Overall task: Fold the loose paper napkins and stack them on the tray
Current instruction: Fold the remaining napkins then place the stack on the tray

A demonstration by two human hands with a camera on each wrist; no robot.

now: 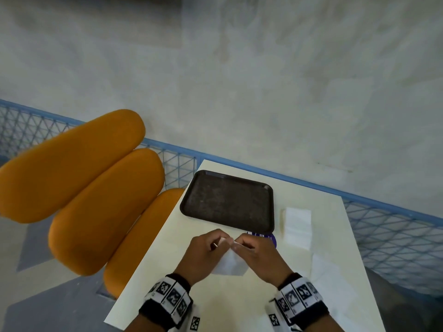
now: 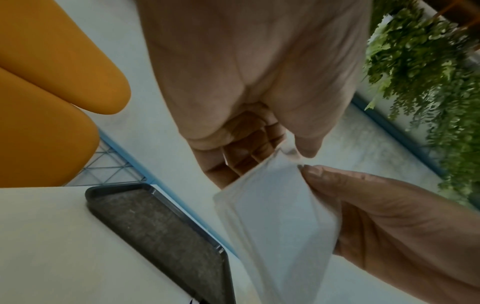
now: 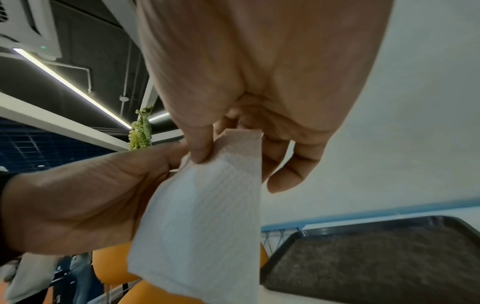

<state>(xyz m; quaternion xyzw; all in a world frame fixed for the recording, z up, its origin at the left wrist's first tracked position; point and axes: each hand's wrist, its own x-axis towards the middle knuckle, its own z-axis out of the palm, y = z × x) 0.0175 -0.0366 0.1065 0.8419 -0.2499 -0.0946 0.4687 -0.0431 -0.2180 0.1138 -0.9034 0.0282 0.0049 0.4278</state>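
Observation:
Both hands hold one white paper napkin (image 1: 230,264) up over the cream table, just in front of the dark tray (image 1: 263,226). My left hand (image 1: 215,243) pinches its upper edge, and my right hand (image 1: 242,244) pinches the same edge close beside it. The napkin (image 2: 272,222) hangs down below the fingers, partly folded. In the right wrist view the thumb presses the napkin (image 3: 202,216) against the fingers. Nothing lies in the tray (image 3: 363,257). More white napkins (image 1: 297,226) lie flat to the tray's right.
Further loose white paper (image 1: 330,276) lies near the table's right edge. A purple round sticker (image 1: 269,238) shows beyond my right hand. Orange seat cushions (image 1: 96,188) stand left of the table. A blue mesh railing (image 1: 383,224) runs behind the table (image 1: 153,283).

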